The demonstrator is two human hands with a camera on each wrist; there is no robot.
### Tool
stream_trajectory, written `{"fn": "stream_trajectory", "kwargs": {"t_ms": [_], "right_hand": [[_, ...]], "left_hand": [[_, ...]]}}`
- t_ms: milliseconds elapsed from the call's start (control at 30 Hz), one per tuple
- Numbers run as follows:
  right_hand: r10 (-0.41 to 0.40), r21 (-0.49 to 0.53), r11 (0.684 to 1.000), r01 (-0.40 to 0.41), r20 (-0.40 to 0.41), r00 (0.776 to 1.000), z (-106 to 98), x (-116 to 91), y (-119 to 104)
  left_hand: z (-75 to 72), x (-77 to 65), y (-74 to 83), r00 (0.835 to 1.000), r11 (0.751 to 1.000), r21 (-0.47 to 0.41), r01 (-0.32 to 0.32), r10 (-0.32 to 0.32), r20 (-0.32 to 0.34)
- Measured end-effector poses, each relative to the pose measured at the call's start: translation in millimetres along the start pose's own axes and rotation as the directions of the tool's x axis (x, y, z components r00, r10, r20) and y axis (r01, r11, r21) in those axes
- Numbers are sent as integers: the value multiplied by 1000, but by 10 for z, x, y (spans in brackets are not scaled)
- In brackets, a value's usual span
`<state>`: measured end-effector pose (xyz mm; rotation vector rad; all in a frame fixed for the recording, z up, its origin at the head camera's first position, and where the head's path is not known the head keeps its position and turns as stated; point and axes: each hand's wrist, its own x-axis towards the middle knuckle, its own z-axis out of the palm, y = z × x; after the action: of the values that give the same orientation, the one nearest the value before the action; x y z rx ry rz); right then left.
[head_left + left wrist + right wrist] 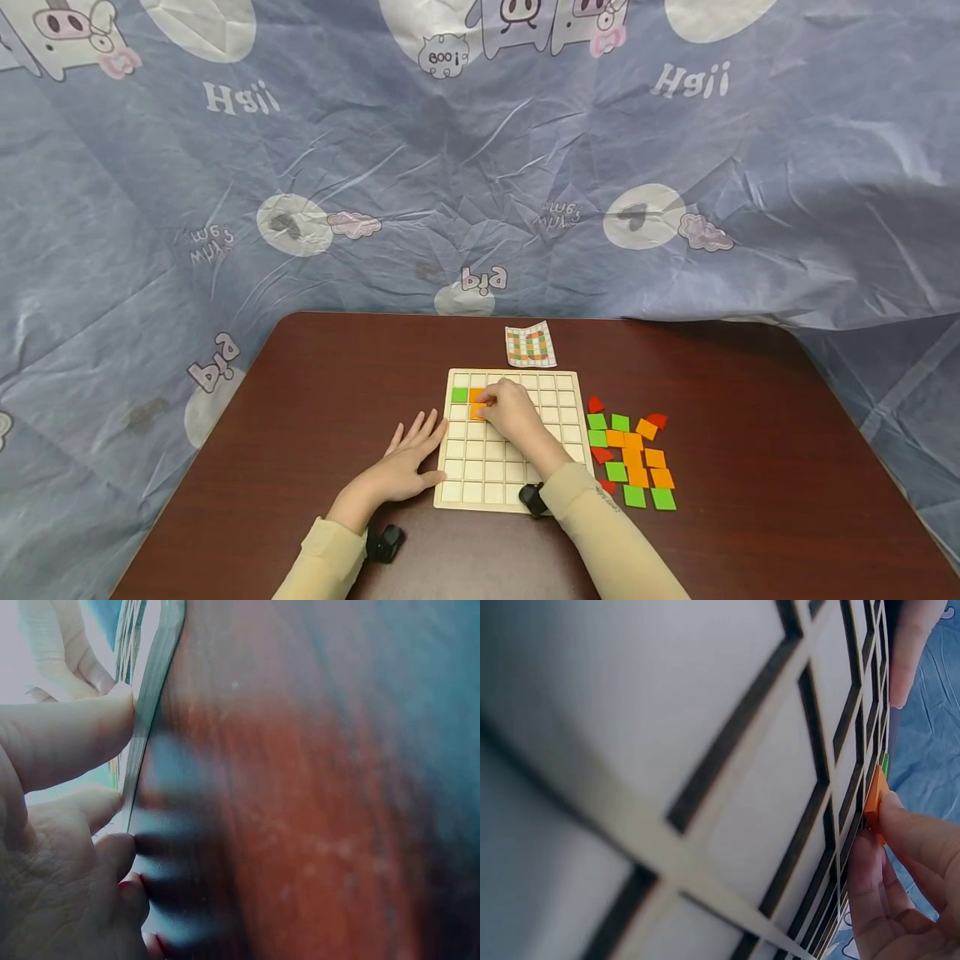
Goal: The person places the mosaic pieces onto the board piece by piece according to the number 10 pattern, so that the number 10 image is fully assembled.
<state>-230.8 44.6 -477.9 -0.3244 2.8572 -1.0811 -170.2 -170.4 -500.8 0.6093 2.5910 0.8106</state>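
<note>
A pale wooden grid board (474, 471) lies on the table, its square cells framed by raised ridges. My right hand (512, 410) reaches over its upper left part. Thumb and fingers pinch an orange square tile (874, 796) low at the cells. A green square tile (459, 395) sits in a cell at the upper left, with an orange tile (475, 394) beside it, partly hidden by my fingers. My left hand (405, 468) rests on the table with fingers spread; its thumb (82, 739) and a fingertip touch the board's left edge.
Right of the board lie several loose green, orange and red tiles (633, 440), some overlapping. Behind the board is a small paper card (530, 346) printed with a coloured grid pattern. The dark wooden table (352, 358) ends at a blue patterned cloth (420, 183).
</note>
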Motion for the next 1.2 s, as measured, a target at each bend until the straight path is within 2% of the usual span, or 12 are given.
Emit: {"fn": "stream_trajectory", "kwargs": {"t_ms": [333, 733, 967, 1200], "right_hand": [[-21, -58, 998, 21, 7, 1000, 32, 16, -19], [-50, -76, 996, 51, 12, 999, 25, -10, -39], [-18, -3, 1000, 18, 52, 998, -40, -60, -52], [26, 68, 997, -30, 71, 997, -250, -133, 10]], "left_hand": [[-8, -4, 4, 1000, 1000, -13, 1, -1, -1], [9, 8, -11, 1000, 1000, -6, 4, -4, 1], [0, 2, -10, 1000, 1000, -18, 5, -5, 6], [-14, 8, -23, 1000, 999, -36, 7, -6, 20]]}}
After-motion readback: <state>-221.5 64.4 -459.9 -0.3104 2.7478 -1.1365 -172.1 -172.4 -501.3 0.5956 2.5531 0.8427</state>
